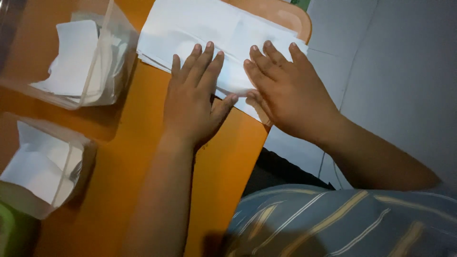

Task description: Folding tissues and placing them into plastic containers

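A stack of white paper sheets (pixel 200 28) lies on the orange table (pixel 143 157) near its right edge. My left hand (pixel 193 97) lies flat with fingers together, pressing on the near edge of the top sheet. My right hand (pixel 285 90) rests beside it, palm down on the same sheet at the table's edge, thumb tucked near the paper's fold. Both hands touch the paper; neither grips it.
Two clear plastic containers holding white folded papers stand at the left: one at the back (pixel 81 57), one nearer (pixel 43 166). A green object (pixel 7 233) shows at the bottom left corner. Grey floor tiles (pixel 390 62) lie right of the table. My striped shirt (pixel 342 223) fills the bottom right.
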